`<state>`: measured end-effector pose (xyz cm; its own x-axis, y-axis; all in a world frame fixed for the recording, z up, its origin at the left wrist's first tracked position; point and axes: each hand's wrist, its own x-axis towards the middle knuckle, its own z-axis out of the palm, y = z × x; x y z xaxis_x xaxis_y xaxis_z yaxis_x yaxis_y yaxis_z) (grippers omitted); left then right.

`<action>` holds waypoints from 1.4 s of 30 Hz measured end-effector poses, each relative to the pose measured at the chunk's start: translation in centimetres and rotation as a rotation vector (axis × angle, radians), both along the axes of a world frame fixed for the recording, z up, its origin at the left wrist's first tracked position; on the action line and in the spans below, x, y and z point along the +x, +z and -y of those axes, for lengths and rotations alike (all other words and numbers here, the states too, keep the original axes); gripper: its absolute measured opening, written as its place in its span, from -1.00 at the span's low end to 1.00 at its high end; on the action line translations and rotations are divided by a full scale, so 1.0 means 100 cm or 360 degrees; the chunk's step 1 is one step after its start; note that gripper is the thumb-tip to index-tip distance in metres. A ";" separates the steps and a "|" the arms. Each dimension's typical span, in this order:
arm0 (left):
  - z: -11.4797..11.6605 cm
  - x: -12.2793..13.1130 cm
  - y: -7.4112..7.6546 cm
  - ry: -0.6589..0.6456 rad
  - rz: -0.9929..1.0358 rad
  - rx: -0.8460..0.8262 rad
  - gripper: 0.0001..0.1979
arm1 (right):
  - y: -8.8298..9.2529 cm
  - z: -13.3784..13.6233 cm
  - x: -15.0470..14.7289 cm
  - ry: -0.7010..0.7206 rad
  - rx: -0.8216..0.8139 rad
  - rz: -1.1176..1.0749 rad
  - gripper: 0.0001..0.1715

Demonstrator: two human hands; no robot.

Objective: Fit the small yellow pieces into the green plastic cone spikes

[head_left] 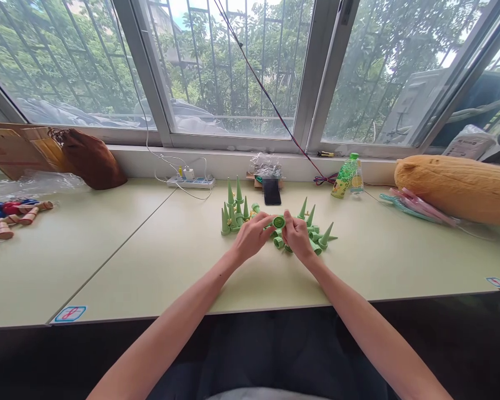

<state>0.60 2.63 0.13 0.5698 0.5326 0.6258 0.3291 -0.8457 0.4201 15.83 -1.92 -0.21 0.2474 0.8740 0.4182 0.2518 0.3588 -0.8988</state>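
Note:
Between my two hands is a green plastic plant watering spike (279,222), its round open end facing me. My left hand (252,239) grips it from the left with the fingers over its side. On the other side my right hand (296,236) is closed on it, thumb up. Left of my hands, several green spikes (230,208) stand upright in a group with small yellowish parts among them. More green spikes (325,236) lie or stand around my right hand, some pointing up and some on their sides. My hands hide part of this pile.
A black phone (272,191) lies behind the spikes, by clear plastic wrapping (265,165). A power strip (191,182) with white cables is at the back left. A green-capped bottle (345,176) and an orange plush cushion (458,189) are on the right. Wooden kendama toys (16,216) lie far left.

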 end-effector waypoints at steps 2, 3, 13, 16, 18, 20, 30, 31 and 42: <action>0.000 0.002 0.000 0.0086 0.0095 -0.0127 -0.71 | -0.002 -0.001 0.001 -0.0109 0.0063 0.0109 -0.30; 0.000 0.003 0.001 0.0102 0.0164 -0.0216 -0.71 | -0.003 -0.001 0.002 -0.0149 0.0095 0.0170 -0.31; 0.005 0.004 0.011 -0.0355 0.0348 -0.1402 -0.46 | -0.003 0.001 0.002 -0.0103 0.0236 0.0526 -0.39; 0.008 0.004 0.013 -0.0414 0.0350 -0.1448 -0.51 | -0.005 0.000 0.002 -0.0073 0.0263 0.0486 -0.41; 0.009 0.004 0.014 -0.0438 0.0364 -0.1445 -0.53 | -0.006 -0.001 0.002 -0.0067 0.0274 0.0470 -0.42; 0.009 0.004 0.014 -0.0452 0.0358 -0.1402 -0.56 | -0.007 -0.001 0.002 -0.0060 0.0273 0.0459 -0.42; 0.008 0.005 0.005 -0.0395 0.0292 -0.0857 -0.67 | -0.006 -0.001 0.001 -0.0112 0.0088 0.0258 -0.30; 0.007 0.006 0.003 -0.0380 0.0303 -0.0750 -0.69 | -0.006 -0.001 0.001 -0.0113 0.0067 0.0233 -0.29; -0.001 0.007 -0.009 -0.0245 0.0202 -0.0167 -0.78 | 0.000 -0.001 0.000 -0.0029 -0.0037 0.0052 -0.26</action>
<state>1.30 2.72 -0.78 0.5696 0.5117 0.6432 0.1387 -0.8312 0.5384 15.86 -1.84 -0.24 0.2499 0.8791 0.4058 0.2875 0.3328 -0.8981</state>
